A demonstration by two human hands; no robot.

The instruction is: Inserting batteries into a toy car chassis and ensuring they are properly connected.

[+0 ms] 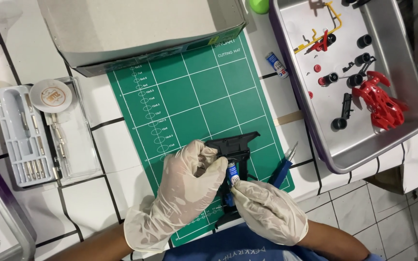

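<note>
Centrally, left hand (189, 179) gripping black chassis (233, 144), right hand (267, 210) just below, pinching small battery (232, 172) against it.

Green mat (194, 96) w/ white grid, red shell (380, 101) in silver tray (407, 72), black chassis (233, 144)

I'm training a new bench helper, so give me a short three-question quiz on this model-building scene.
1. True or false: the black plastic chassis lies on the green cutting mat.
2. Which gloved hand pinches the small blue-and-white battery? A) left hand B) right hand
3. Fill in: the red plastic car body shell sits in the ____ metal tray.

Key: 1 true. 2 B; the left hand steadies the chassis. 3 silver.
</note>
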